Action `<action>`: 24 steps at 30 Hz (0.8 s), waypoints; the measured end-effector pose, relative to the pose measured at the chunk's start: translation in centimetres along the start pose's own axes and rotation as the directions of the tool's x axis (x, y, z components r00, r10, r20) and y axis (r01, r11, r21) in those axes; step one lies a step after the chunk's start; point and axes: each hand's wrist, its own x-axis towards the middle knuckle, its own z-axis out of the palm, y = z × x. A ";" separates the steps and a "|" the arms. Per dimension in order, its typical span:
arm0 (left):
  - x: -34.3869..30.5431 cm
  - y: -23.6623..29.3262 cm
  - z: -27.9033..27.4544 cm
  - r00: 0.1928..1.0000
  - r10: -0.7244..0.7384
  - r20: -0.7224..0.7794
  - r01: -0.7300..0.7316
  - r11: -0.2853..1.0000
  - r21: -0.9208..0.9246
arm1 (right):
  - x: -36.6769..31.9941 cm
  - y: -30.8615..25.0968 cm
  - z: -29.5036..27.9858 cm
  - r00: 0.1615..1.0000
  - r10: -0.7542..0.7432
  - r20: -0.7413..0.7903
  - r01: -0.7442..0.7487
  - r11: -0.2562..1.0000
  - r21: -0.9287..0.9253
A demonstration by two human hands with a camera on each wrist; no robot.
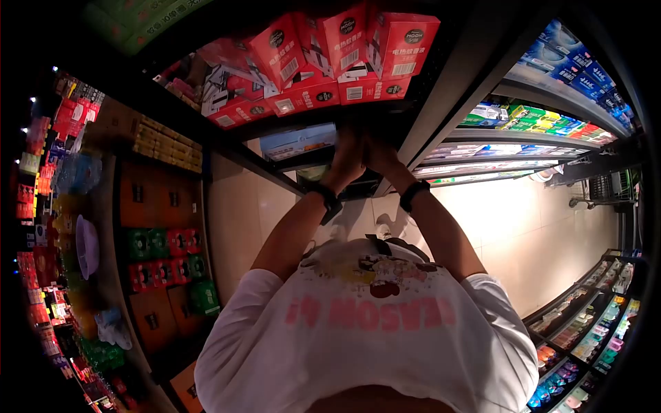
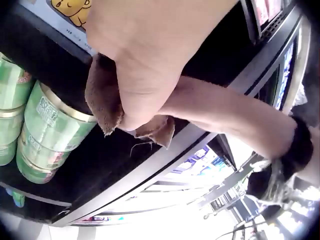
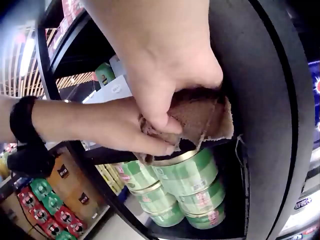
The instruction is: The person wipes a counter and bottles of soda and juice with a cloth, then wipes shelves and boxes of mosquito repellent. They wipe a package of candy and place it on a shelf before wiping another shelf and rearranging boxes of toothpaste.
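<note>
A brown, ragged-edged cloth (image 2: 104, 97) is bunched between the two hands at a dark shelf. My left hand (image 1: 346, 158) (image 2: 145, 55) grips it with fingers curled round its folds. Close beside, my right hand (image 1: 382, 160) (image 3: 172, 62) pinches the same cloth (image 3: 200, 117) between thumb and fingers. In the right wrist view, the left hand (image 3: 122, 125) lies partly under the right. Some fingertips are hidden in the folds, and the head view shows both hands only darkly.
Green cans (image 2: 57, 122) (image 3: 187, 172) stand stacked on the shelf below the hands. Red boxes (image 1: 303, 96) fill the shelf above. A pale blue box (image 1: 299, 141) lies left of the hands. A dark upright (image 3: 265, 120) rises to the right. A cart (image 1: 602, 189) stands farther off.
</note>
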 end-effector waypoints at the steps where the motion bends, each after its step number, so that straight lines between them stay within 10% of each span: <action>1: -0.2 -0.2 0.4 1.000 0.001 0.002 -0.001 1.000 -0.003 | -0.4 -0.3 0.2 0.993 0.027 -0.118 -0.033 0.998 -0.048; 3: -2.1 -0.2 1.4 0.958 -0.059 0.279 0.073 0.997 -0.039 | -0.9 0.1 0.3 0.993 0.104 0.060 -0.103 0.995 -0.020; 5: -3.3 1.0 0.6 0.975 -0.075 0.208 0.090 0.994 -0.064 | -1.8 0.4 1.3 0.959 0.164 0.230 -0.167 0.986 -0.004; 8: -5.2 2.3 0.2 0.999 -0.041 0.000 0.041 0.986 -0.165 | -4.4 -0.5 2.9 0.986 -0.054 -0.158 0.007 0.960 -0.280; 21: -1.8 0.4 0.9 0.996 -0.019 0.090 0.015 0.999 0.049 | -0.5 2.3 2.8 0.988 0.094 0.127 -0.076 0.988 -0.135; 24: -4.2 0.9 0.3 1.000 -0.010 -0.005 0.009 0.998 -0.058 | -2.7 0.7 2.3 0.999 -0.009 -0.038 0.001 0.981 -0.196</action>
